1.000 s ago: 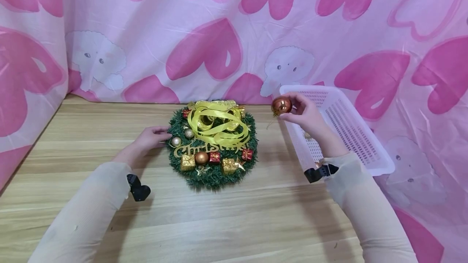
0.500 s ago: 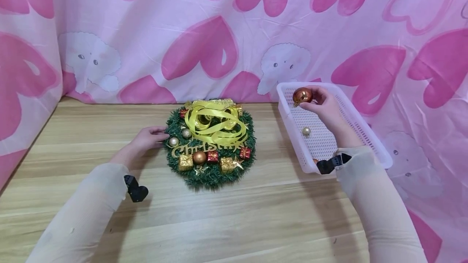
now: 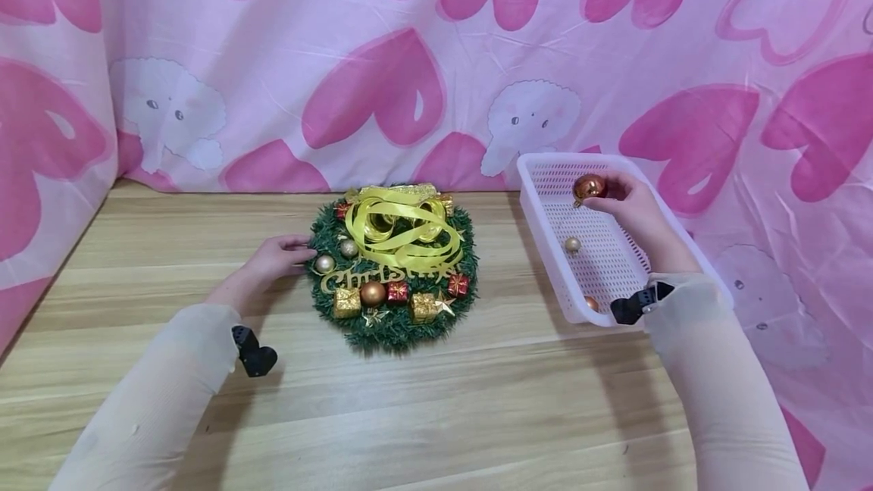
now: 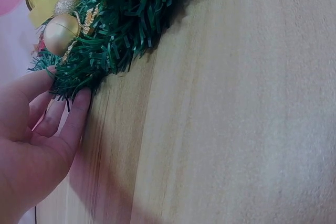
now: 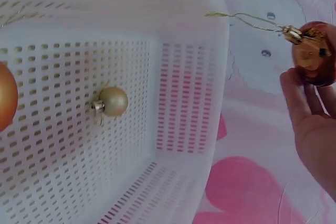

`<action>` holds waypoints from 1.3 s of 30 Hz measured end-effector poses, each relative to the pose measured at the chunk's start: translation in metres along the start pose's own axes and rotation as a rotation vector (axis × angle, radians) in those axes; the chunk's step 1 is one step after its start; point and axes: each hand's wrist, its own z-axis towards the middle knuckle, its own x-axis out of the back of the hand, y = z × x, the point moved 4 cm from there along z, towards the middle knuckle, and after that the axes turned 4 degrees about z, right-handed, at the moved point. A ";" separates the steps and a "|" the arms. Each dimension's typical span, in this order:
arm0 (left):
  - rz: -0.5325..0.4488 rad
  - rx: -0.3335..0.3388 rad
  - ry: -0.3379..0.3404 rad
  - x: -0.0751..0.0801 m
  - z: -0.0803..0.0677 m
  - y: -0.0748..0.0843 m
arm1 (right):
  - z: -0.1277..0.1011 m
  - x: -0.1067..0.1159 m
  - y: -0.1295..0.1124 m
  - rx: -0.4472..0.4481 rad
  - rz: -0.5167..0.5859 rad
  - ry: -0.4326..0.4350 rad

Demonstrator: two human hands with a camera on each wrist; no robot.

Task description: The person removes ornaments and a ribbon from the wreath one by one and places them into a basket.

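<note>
A green Christmas wreath (image 3: 395,333) lies on the table, dressed with gold ribbon, bells, small gift boxes and baubles. My left hand (image 3: 276,258) is at its left edge; in the left wrist view, green tinsel sits between the thumb and fingers (image 4: 77,114). Over the far part of the white basket, my right hand (image 3: 630,203) pinches a shiny copper-coloured bauble (image 3: 589,187). In the right wrist view, a gold cord loop (image 5: 252,18) hangs from the cap of that bauble.
The white perforated basket (image 3: 549,264) stands at the right. Inside are a small champagne-gold bauble (image 3: 572,245) and an orange-copper bauble (image 3: 591,304) near the front. A pink heart-print cloth (image 3: 273,44) hangs behind the wooden table (image 3: 409,415).
My right hand has carried the copper-coloured bauble rightward from the basket's left rim to over its interior. The left hand stays at the wreath's edge, and the view has shifted slightly.
</note>
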 end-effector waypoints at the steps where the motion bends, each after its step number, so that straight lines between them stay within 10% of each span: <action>1: 0.000 -0.001 -0.001 0.000 0.000 0.000 | 0.000 0.001 0.002 -0.011 -0.026 -0.009; 19: -0.013 -0.005 0.003 0.001 -0.001 -0.001 | 0.003 -0.003 0.023 -0.148 -0.199 -0.147; 39: -0.038 0.012 0.002 0.000 0.001 -0.002 | 0.003 -0.008 0.004 -0.179 -0.144 -0.182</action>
